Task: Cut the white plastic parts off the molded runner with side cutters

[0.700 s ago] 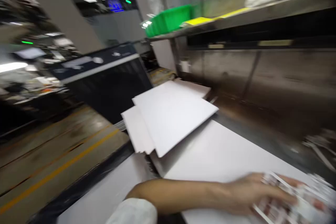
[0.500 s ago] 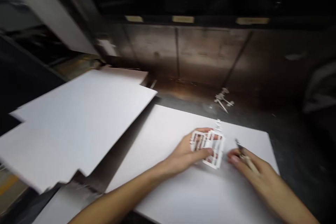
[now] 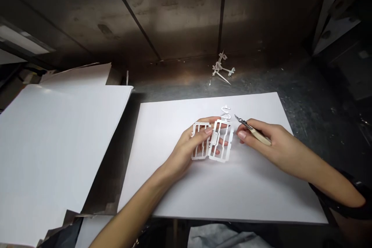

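- Left hand (image 3: 190, 149) pinches the white plastic sprue frame (image 3: 213, 142), tilting it up off the white board (image 3: 180, 186), apparently to expose its edge.
- Right hand (image 3: 269, 143) grips small nippers (image 3: 252, 130), tips aimed at the frame.
- A loose piece (image 3: 226, 111) lies just beyond.
- Plastic offcuts (image 3: 222, 68) rest on the metal bench (image 3: 305, 85).

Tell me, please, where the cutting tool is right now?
In the head view, the cutting tool is in the right hand, right of centre over the white sheet, beside the plastic frame held by the left hand.
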A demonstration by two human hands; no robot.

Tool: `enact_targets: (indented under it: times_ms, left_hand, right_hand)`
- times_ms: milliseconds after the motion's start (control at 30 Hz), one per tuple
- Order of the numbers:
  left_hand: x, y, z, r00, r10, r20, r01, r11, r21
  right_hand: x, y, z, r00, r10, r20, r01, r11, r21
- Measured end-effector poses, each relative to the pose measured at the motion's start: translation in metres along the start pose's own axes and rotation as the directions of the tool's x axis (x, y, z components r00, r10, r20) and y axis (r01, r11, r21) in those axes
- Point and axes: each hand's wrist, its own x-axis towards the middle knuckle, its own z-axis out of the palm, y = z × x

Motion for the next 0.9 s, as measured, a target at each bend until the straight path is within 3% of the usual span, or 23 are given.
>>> enact_targets:
  times_ms: [300, 633, 900]
  left_hand:
    - [-0.002, 0.005, 0.000, 1.000, -0.021, 0.010, 0.021, 0.997, 0.075]
    - [-0.002, 0.005, -0.004, 0.996, 0.082, -0.028, -0.068, 0.938, 0.340]
    - [-0.002, 0.005, -0.004, 0.994, 0.106, -0.010, -0.095, 0.923, 0.373]
  right_hand:
    - [0.003, 0.015, -0.005, 0.995, 0.065, 0.073, -0.055, 0.991, -0.123]
    - [-0.002, 0.004, -0.006, 0.978, 0.132, 0.161, -0.108, 0.983, -0.150]
    - [-0.004, 0.012, -0.002, 0.984, 0.072, 0.162, -0.051, 0.990, -0.129]
